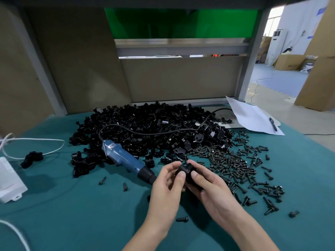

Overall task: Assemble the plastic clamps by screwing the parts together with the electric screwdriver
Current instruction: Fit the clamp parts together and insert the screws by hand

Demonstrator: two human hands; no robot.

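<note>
A workbench covered in teal cloth [72, 214] fills the view, closed at the back by a brown board [172, 78] under a green panel [181, 22]. To the right the bench ends at a grey post, with open floor and cardboard boxes [317, 69] beyond it. The near left stretch of cloth is bare, and so is the strip nearest the person.

A broad heap of black plastic clamp parts [145, 127] takes up the far middle of the cloth, reaching almost to the back board. Right of it a spread of dark screws [235, 165] runs toward the right edge. A white sheet of paper [253, 118] lies at the far right corner with a pen [273, 124] on it.

The blue electric screwdriver [123, 158] lies on its side at the heap's near edge, with its black nose pointing toward the hands and its black cable [154, 133] looping back over the heap. A white box [9, 180] sits at the left edge, with a white cord [36, 140] curving beside it.

The left hand [166, 189] and the right hand [212, 189] meet above the cloth just near the heap. Both pinch one clamp piece [186, 173] between thumb and curled fingers. It is black, glossy and chunky, with a rounded top. Its lower part is hidden by the fingers.

A lone black clamp [31, 159] lies well apart at the left. A few stray screws dot the near cloth, one [182, 219] just below the hands.
</note>
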